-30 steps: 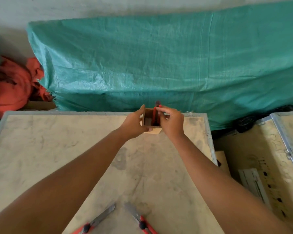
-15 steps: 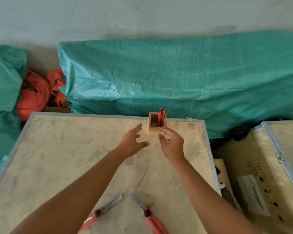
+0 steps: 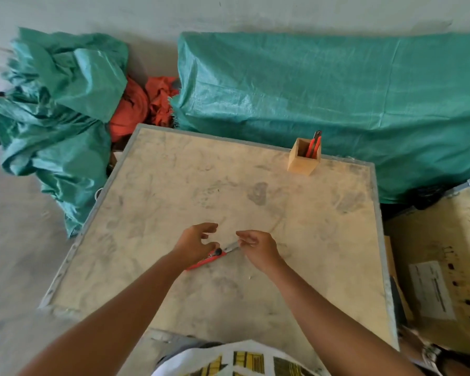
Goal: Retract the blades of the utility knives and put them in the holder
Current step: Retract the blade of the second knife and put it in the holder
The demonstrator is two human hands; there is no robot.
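A red utility knife (image 3: 213, 258) on the dusty tabletop (image 3: 158, 202), near the front, lying slanted. Silver blade (image 3: 231, 246) out, pointing up and to the right. Left hand (image 3: 194, 244) right over the red handle, fingers curled and spread, thumb tip close to the black slider; touching or not, cannot tell. Right hand (image 3: 257, 246) just beside the blade tip, fingers loosely spread, holding nothing. Far back near the right corner, a small wooden holder (image 3: 304, 161) standing upright. Inside it, two red knives in the holder (image 3: 313, 146), leaning on the right wall, tops poking out. Well apart from the hands. Behind the table, a big green tarp (image 3: 337, 99) over something long. More crumpled green tarp (image 3: 57, 109) on the left, with orange cloth (image 3: 141, 107) between the two. On the right, a wooden crate (image 3: 445, 253) with a white label (image 3: 432, 290).
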